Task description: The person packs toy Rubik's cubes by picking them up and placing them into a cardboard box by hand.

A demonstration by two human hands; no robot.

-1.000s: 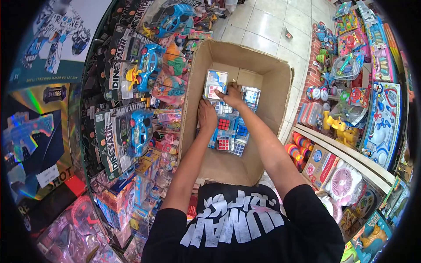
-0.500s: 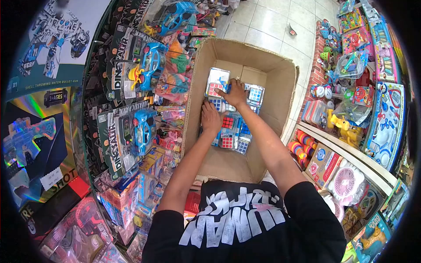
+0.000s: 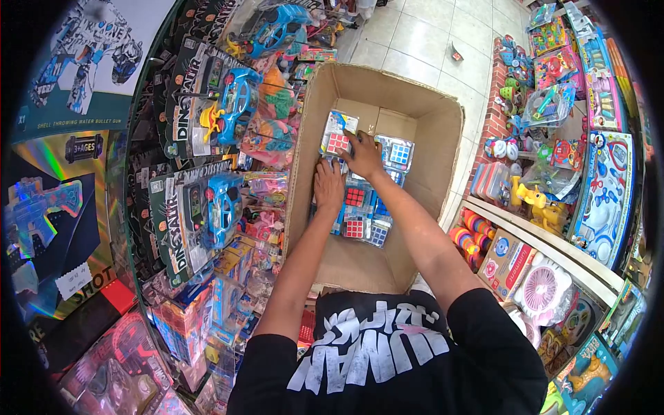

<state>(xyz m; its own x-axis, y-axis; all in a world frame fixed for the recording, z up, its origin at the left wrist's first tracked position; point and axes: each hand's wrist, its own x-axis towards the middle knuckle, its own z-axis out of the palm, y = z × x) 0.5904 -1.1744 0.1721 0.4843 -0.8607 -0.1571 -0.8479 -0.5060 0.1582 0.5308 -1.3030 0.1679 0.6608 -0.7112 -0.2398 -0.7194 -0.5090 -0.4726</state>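
Several packaged puzzle cubes lie inside a tall cardboard box (image 3: pixel 315 104) in front of me. At the far left of the pile is a clear-packed puzzle cube (image 3: pixel 338 142) with a red and white face. My right hand (image 3: pixel 364 155) curls its fingers over that pack's right side, thumb toward the near edge. Just below, my left hand (image 3: pixel 329 181) lies with stretched fingers against the packs near the box's left wall. A blue and white cube pack (image 3: pixel 399 153) sits right of my right hand. Nearer me are red-faced cubes (image 3: pixel 355 196). What lies under my palms is hidden.
On the left hang carded blue toy cars (image 3: pixel 238 104) and bagged toys, close to the box. Shelves on the right hold a yellow animal toy (image 3: pixel 536 197), a pink fan (image 3: pixel 545 292) and a boxed doctor set (image 3: pixel 602 197). White floor tiles (image 3: pixel 422 38) lie beyond the box.
My right hand has slid left, its fingers drawing in over the red and white cube pack. The left hand has stayed close to the same packs, its fingers now straighter.
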